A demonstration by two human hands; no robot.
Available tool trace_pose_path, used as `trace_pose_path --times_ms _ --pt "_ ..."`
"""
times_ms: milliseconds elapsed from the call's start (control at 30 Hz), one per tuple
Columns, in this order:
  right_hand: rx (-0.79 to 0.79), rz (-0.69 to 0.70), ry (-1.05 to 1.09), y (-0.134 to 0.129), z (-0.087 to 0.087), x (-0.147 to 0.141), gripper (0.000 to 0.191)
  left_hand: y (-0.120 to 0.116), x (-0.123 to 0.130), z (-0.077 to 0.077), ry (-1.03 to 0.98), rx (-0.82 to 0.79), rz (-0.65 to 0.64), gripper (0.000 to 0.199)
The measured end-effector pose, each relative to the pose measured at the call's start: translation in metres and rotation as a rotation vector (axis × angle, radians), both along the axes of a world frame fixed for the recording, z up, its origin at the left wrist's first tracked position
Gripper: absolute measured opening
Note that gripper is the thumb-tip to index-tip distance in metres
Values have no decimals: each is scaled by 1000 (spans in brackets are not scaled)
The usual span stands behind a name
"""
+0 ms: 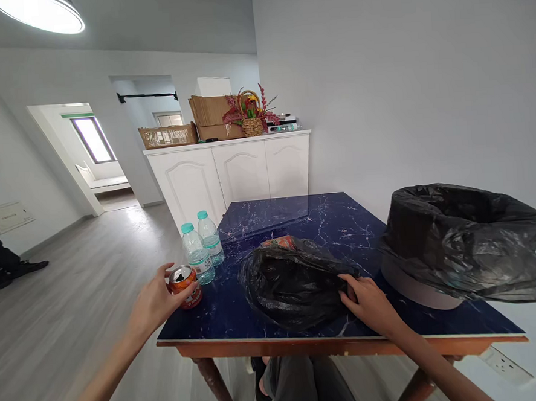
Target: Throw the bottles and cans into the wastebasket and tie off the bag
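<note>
At the table's left edge, my left hand (158, 298) is wrapped round an orange-red drink can (192, 297), which stands upright with its opened top showing. Just behind the can are two clear water bottles (197, 253) with turquoise caps. A black plastic bag (296, 289) lies with its mouth open in the middle of the blue table (260, 216); something red shows at its back edge. My right hand (365, 297) pinches the bag's right rim between thumb and fingers.
A pale bin (418, 288) lined with another black bag (461, 237) stands at the table's right. Behind is a white cabinet (243, 169) with cardboard boxes (211, 116) and a flower basket (252, 126). A person's legs (1, 259) show at far left.
</note>
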State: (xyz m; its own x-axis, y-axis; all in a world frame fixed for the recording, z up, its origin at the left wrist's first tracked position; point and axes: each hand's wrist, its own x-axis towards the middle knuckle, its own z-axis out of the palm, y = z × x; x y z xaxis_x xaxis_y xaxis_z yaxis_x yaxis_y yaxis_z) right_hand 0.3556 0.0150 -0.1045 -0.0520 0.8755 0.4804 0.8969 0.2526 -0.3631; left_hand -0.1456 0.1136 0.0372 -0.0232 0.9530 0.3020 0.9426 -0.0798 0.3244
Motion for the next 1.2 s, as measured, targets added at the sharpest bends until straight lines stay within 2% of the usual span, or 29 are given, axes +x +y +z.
trace_pose_path --times_ms 67,133,233,300,367,433,467,533,600,700,867,1033,1200 --pt "40 -1 -40 -3 4 -2 31 1 0 -3 8 10 -4 100" --pt "113 -24 -95 -8 11 -5 33 -1 1 -5 36 92 7 106" --pt "264 -85 -164 -18 24 -13 35 -12 6 -1 71 379 41 111" --pt "344 -100 -173 -23 35 -22 32 -24 15 3 47 589 5 92" --pt "374 -37 -145 -25 46 -36 29 -36 29 4 11 688 -158 54" --pt "329 108 -100 -23 57 -55 28 -45 49 1 10 609 -423 24" --pt "283 188 -81 -19 62 -65 30 -48 61 -3 20 512 -562 17" --pt "179 323 -68 -6 68 -85 37 -48 87 -14 42 293 -761 22" --pt "114 407 -88 12 69 -102 43 -39 112 -29 46 167 -840 33" --pt "88 433 -165 45 65 -118 50 -14 139 -53 36 173 -791 45" --pt "63 292 -339 96 65 -126 57 26 154 -85 100 240 -615 59" --pt "45 180 -365 137 67 -123 62 48 156 -103 84 252 -512 78" --pt "39 88 -363 168 68 -118 83 63 158 -116 51 264 -426 92"
